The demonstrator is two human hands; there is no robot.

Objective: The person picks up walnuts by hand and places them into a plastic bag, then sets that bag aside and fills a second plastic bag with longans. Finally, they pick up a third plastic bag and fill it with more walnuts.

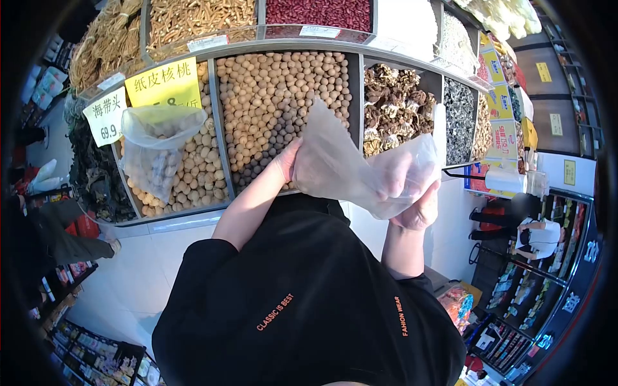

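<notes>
A translucent plastic bag (328, 161) is stretched between my two hands above the front edge of the bins. My left hand (290, 162) grips the bag's left side, its fingers partly hidden behind the plastic. On the bag's right part, my right hand (420, 207) is closed, and some of its fingers show through the film. Behind the bag lies a bin of round brown dried fruits (277, 83), which look like longans. Another clear plastic bag (158, 145) rests on the walnuts (203, 161) to the left; its contents are blurred.
Dried mushrooms (396, 96) and black dried fungus (458, 116) fill bins on the right. Red beans (315, 14) sit farther back. A yellow price sign (164, 83) stands at left. Another person (544, 238) is in the aisle at right.
</notes>
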